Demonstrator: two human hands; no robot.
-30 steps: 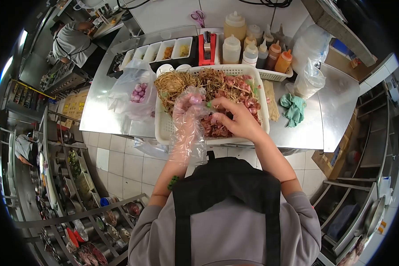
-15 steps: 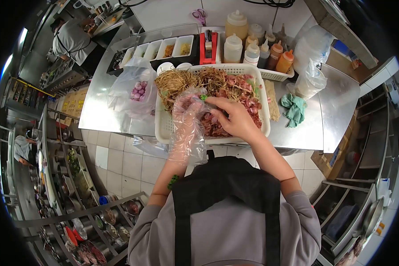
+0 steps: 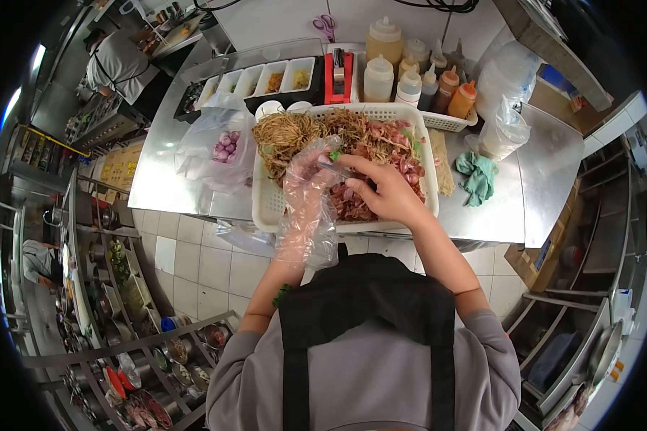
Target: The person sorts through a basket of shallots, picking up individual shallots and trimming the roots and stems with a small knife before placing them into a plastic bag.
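My left hand (image 3: 309,172), in a loose clear plastic glove, is closed over the front of a white perforated tray (image 3: 268,208). What its fingers hold is hidden by the glove and blur. Close against it, my bare right hand (image 3: 387,192) is curled, with a thin grey blade, apparently a small knife (image 3: 336,169), pointing toward the gloved fingers. A small green piece (image 3: 334,155) shows at the fingertips. Under both hands the tray holds dry brown roots and stalks (image 3: 287,133) and reddish shallots with loose skins (image 3: 402,161).
Left of the tray, an open plastic bag (image 3: 194,154) contains peeled purple shallots (image 3: 226,147). Behind are white condiment tubs (image 3: 271,77), a red tape dispenser (image 3: 337,79) and squeeze bottles (image 3: 378,79). A green cloth (image 3: 476,176) lies right. Another person (image 3: 118,68) stands far left.
Both hands have shifted slightly, staying close together over the tray. The grey blade between them now shows more clearly. The tray and bag have not moved.
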